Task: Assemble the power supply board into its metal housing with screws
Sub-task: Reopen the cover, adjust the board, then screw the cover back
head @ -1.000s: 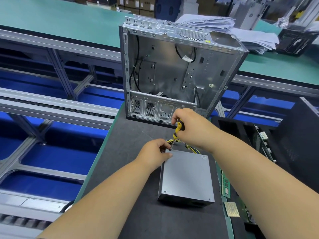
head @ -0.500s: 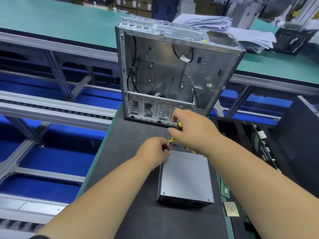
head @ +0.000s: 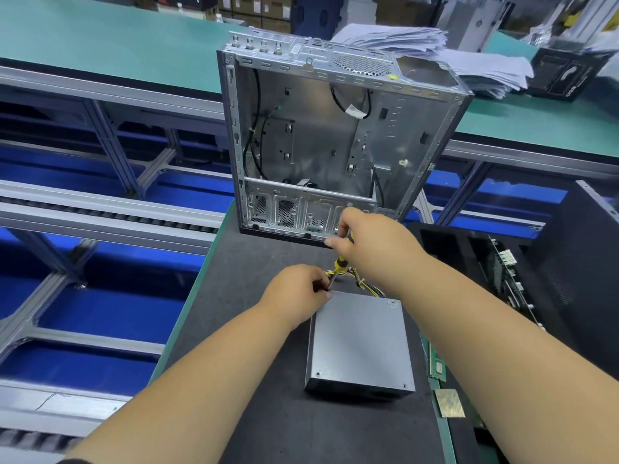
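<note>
The right hand [head: 371, 242] gripped a yellow-handled screwdriver [head: 339, 266] slanting down toward the left hand [head: 298, 293], whose fingers pinched at the far-left corner of the power supply housing [head: 360, 343], lying just below both hands.

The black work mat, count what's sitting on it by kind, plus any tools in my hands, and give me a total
Power supply box: 1
Open metal computer case: 1
Wire bundle: 1
Screwdriver, gripped by the right hand while the left hand steadies its tip: 1
Total: 4
</note>
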